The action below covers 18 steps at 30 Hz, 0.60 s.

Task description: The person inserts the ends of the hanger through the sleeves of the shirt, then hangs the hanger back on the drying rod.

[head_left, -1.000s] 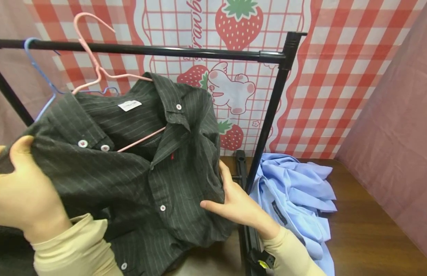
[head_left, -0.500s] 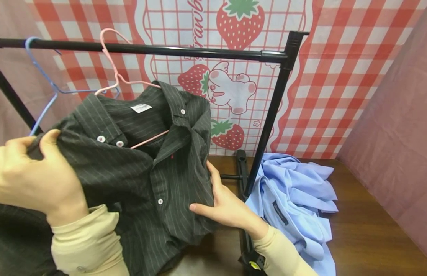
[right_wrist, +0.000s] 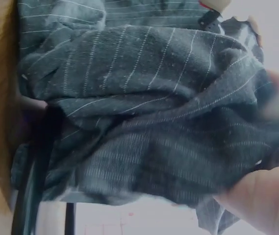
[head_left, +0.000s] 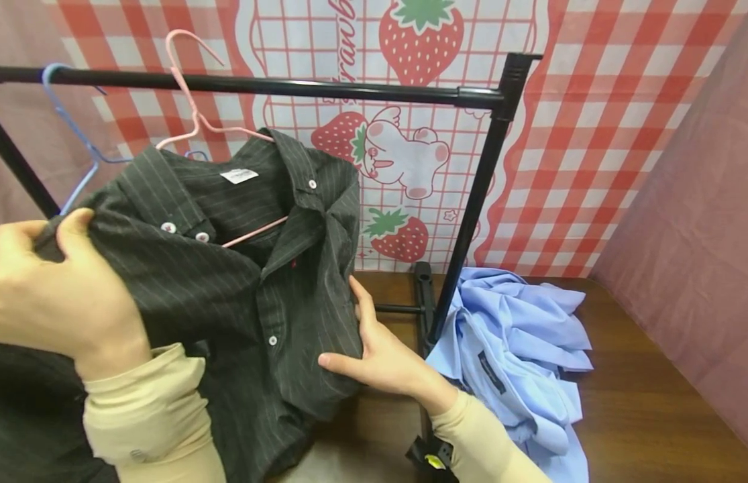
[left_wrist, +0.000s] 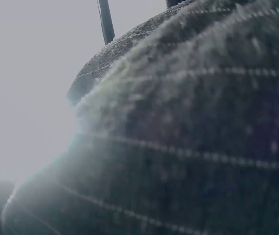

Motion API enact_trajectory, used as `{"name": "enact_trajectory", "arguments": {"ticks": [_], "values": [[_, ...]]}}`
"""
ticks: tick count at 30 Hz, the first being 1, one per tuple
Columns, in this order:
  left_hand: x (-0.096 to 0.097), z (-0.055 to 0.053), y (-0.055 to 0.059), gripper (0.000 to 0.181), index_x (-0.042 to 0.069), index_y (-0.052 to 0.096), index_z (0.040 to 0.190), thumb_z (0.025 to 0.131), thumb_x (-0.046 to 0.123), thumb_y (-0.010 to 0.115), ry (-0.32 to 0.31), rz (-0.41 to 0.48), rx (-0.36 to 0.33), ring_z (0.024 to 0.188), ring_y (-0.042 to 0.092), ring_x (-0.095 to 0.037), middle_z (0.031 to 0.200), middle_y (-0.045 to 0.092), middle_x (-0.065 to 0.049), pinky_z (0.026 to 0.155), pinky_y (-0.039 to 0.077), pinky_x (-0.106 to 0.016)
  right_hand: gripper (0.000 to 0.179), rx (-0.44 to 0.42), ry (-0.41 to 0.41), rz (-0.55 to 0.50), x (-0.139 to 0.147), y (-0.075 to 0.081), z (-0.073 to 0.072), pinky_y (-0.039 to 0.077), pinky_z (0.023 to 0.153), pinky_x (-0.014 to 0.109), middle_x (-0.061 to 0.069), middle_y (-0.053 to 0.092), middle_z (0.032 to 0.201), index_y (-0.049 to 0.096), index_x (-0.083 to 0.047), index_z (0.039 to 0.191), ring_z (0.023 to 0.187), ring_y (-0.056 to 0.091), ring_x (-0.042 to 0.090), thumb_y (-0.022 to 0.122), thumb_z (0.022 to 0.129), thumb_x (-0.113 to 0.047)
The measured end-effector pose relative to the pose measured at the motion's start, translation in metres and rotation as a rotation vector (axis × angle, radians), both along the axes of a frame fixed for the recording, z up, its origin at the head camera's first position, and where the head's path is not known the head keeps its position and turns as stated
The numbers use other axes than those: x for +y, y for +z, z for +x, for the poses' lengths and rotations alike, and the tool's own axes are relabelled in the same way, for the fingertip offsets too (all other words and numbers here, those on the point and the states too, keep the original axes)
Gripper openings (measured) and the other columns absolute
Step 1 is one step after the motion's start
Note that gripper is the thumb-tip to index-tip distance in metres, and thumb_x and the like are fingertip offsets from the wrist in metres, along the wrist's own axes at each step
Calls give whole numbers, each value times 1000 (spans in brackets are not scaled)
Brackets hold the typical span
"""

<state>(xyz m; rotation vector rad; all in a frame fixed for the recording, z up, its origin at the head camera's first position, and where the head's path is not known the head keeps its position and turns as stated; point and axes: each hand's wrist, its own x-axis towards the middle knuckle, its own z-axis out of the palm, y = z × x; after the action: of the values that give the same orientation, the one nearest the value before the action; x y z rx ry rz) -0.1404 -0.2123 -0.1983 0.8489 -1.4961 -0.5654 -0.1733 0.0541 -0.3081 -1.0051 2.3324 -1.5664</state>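
A dark pinstriped button-down shirt (head_left: 313,268) hangs on a pink hanger (head_left: 195,121), its bottom bar visible through the open collar. The hanger's hook rises in front of the rack's bar, its tip above the bar. With thumb and fingers my left hand (head_left: 66,288) pinches the shirt's shoulder on the left. My right hand (head_left: 388,352) holds the opposite side, thumb in front and fingers behind the cloth. Striped fabric (left_wrist: 188,127) fills most of the left wrist view. In the right wrist view, my thumb (right_wrist: 262,198) lies against the bunched shirt (right_wrist: 149,112).
A black garment rack (head_left: 361,90) spans the view, its right post (head_left: 475,201) standing near my right arm. On its bar at left hangs a blue hanger (head_left: 86,144). A crumpled light blue shirt (head_left: 512,349) lies on the wooden tabletop (head_left: 645,382) at right.
The shirt and pink hanger first shift right and downward, then rise slightly and edge back left. My right hand moves left across the second. Both hands keep their hold.
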Motion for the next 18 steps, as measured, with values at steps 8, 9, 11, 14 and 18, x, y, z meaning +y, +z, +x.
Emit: {"name": "enact_trajectory", "arguments": {"ticks": [8, 9, 11, 14, 18], "values": [[1, -2, 4, 62, 14, 68, 98, 78, 67, 43, 11, 5, 1, 105, 53, -22, 101, 65, -5, 96, 28, -35, 103, 62, 74, 146, -8, -7, 5, 32, 103, 30, 7, 38, 139, -16, -29, 141, 124, 40, 10, 66, 81, -35], [1, -3, 4, 62, 14, 68, 97, 78, 67, 43, 13, 9, 4, 105, 53, -22, 101, 65, -5, 97, 28, -34, 102, 79, 87, 157, -9, -7, 6, 31, 104, 30, 8, 38, 140, -15, -29, 142, 124, 39, 10, 67, 81, -34], [1, -4, 3, 63, 13, 68, 96, 77, 68, 43, 19, 19, 12, 105, 52, -21, 100, 64, -7, 97, 27, -34, 101, 107, 102, 170, -11, -9, 7, 30, 104, 29, 8, 38, 139, -13, -29, 142, 124, 39, 10, 67, 80, -35], [3, -5, 0, 60, 14, 69, 96, 77, 66, 45, 26, 22, 32, 107, 52, -20, 99, 64, -8, 99, 25, -33, 96, 125, 101, 160, -13, -12, 6, 30, 105, 30, 6, 36, 140, -7, -29, 143, 125, 37, 10, 67, 80, -34], [6, -3, -4, 51, 18, 71, 94, 77, 62, 51, 36, 27, 52, 110, 49, -20, 97, 64, -9, 103, 20, -32, 91, 133, 101, 156, -15, -15, 5, 28, 106, 32, 3, 29, 145, 0, -28, 144, 129, 32, 10, 66, 81, -33]]}}
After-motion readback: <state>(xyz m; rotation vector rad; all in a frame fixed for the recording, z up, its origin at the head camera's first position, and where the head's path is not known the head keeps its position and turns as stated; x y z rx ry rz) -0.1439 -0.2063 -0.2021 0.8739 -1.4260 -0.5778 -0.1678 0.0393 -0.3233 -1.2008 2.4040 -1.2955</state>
